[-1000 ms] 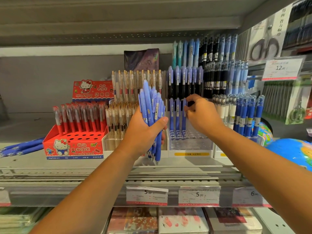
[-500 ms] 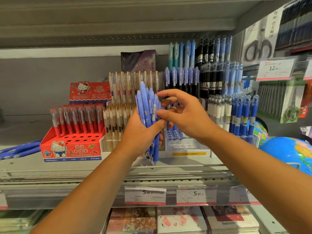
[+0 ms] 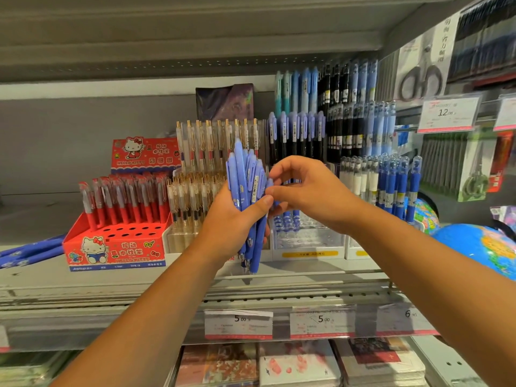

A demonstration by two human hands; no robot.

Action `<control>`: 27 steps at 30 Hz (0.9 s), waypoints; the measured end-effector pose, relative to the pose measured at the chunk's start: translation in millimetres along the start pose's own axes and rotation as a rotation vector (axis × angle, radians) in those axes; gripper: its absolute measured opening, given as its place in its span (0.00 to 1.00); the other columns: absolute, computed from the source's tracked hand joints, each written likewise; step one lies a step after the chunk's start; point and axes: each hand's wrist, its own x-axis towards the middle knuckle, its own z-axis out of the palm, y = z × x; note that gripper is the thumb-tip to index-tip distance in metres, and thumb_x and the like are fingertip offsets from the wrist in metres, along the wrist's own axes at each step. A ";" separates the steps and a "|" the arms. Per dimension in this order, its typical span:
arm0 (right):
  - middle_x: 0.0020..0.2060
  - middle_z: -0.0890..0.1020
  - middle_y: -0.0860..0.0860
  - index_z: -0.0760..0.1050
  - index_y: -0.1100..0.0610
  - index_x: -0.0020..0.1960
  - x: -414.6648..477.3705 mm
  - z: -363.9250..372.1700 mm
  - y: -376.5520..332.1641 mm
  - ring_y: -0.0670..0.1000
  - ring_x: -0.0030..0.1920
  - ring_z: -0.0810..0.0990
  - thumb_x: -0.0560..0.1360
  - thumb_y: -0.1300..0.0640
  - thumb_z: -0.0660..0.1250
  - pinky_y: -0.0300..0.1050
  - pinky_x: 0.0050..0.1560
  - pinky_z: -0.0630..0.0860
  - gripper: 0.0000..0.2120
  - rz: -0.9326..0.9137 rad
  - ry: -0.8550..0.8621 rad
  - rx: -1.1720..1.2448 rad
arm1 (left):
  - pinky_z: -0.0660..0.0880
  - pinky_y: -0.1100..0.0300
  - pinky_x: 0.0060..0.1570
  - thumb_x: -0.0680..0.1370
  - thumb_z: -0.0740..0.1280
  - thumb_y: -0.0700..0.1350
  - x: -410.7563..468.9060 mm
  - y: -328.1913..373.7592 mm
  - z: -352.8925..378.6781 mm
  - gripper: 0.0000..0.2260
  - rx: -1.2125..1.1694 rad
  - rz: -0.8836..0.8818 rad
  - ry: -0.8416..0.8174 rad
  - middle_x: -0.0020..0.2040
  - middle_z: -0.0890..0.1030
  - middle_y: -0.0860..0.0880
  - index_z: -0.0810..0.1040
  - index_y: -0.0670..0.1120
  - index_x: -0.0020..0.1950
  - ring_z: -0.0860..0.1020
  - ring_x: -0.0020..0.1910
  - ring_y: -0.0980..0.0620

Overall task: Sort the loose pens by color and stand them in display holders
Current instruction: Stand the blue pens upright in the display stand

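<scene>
Shop shelf ahead, my left hand gripping a blue bunch before the holder, my right hand pinching one pen at its right edge

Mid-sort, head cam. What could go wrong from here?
1. The left hand grips a fanned bundle of blue pens; the right hand picking at its edge might drag neighbours loose onto the shelf.
2. The clear holder sits behind both hands, so slots are partly hidden; a pen may seat crooked.
</scene>
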 end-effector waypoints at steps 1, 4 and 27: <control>0.46 0.77 0.61 0.75 0.64 0.51 0.4 -0.5 0.4 0.54 0.37 0.82 0.75 0.68 0.70 0.45 0.39 0.81 0.07 0.001 0.011 0.011 | 0.79 0.61 0.33 0.78 0.68 0.44 0.9 -0.6 -0.3 0.20 -0.002 0.002 0.013 0.37 0.83 0.53 0.71 0.47 0.70 0.82 0.32 0.51; 0.44 0.80 0.61 0.76 0.61 0.50 1.5 -1.9 2.5 0.54 0.41 0.83 0.74 0.67 0.71 0.45 0.43 0.82 0.07 -0.005 0.054 -0.007 | 0.80 0.61 0.34 0.79 0.69 0.43 3.8 -2.6 -0.9 0.19 -0.001 0.004 0.065 0.41 0.83 0.53 0.71 0.48 0.69 0.83 0.35 0.51; 0.47 0.79 0.52 0.76 0.59 0.57 29.9 -38.9 10.1 0.47 0.45 0.77 0.77 0.62 0.68 0.31 0.45 0.73 0.09 -0.220 0.606 -0.652 | 0.80 0.53 0.33 0.79 0.69 0.40 7.4 -6.1 -2.3 0.12 -0.004 -0.011 0.113 0.37 0.82 0.46 0.73 0.49 0.60 0.80 0.32 0.46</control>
